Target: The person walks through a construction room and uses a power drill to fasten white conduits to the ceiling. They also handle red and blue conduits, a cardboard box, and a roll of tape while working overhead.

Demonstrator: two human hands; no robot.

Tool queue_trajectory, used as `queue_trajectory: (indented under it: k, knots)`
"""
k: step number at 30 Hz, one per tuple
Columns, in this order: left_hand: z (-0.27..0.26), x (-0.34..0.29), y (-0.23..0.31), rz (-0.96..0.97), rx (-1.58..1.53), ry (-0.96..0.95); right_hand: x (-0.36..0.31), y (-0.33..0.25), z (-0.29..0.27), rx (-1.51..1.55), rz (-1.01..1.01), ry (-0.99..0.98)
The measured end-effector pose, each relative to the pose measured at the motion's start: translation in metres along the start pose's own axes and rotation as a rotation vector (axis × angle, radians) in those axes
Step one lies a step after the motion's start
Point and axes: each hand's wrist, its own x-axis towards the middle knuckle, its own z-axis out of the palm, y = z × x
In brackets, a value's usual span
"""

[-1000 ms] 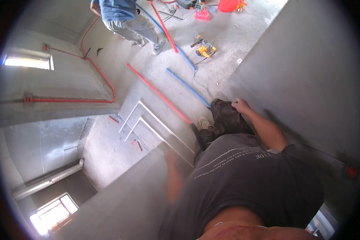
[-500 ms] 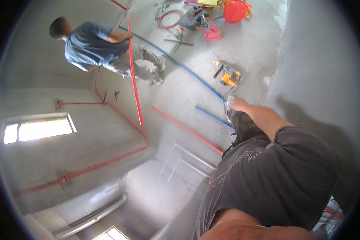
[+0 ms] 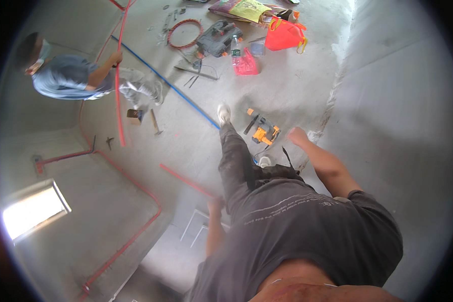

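My right hand (image 3: pixel 298 136) hangs beside my body with its fingers curled in, and nothing shows in it. Nearest to it is a yellow and black rotary hammer drill (image 3: pixel 264 132), lying on the concrete floor apart from the hand. My left hand (image 3: pixel 215 205) is low on the other side, smeared by motion, so its fingers cannot be made out. It appears close to the end of a red pipe (image 3: pixel 183 178) on the floor; whether they touch is unclear. A long blue pipe (image 3: pixel 168 86) runs along the floor toward my front foot.
A co-worker (image 3: pixel 68 75) stands at the left, holding a long red pipe (image 3: pixel 118 90) upright. Past the drill lie a dark tool case (image 3: pixel 219 40), a red coil (image 3: pixel 172 38), a water bottle (image 3: pixel 235 48) and a red bag (image 3: pixel 282 38). A hammer (image 3: pixel 155 122) lies near the co-worker.
I have stepped forward, and the drill is now closer to my body. My left hand has come into view. The co-worker, still holding the red pipe, appears farther left.
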Motion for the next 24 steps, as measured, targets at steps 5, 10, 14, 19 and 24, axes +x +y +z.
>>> queue_trajectory:
  k: [5,10,14,19,24]
  knots:
    - [-0.13,0.204,-0.039,-0.074,-0.271,0.073,0.072,-0.014,-0.077,0.762,0.667,0.086]
    - [-0.328,0.321,0.133,-0.087,-0.607,0.019,0.022,0.041,-0.116,0.758,1.015,0.012]
    - [-0.51,0.351,0.26,0.063,-1.069,0.218,0.071,0.074,-0.151,0.374,0.81,0.046]
    - [-0.631,0.376,0.353,0.094,-0.97,0.311,0.221,0.119,-0.232,0.471,0.669,0.047]
    - [-0.63,0.41,0.376,0.038,-0.587,0.274,0.439,0.142,-0.307,0.539,0.652,0.142]
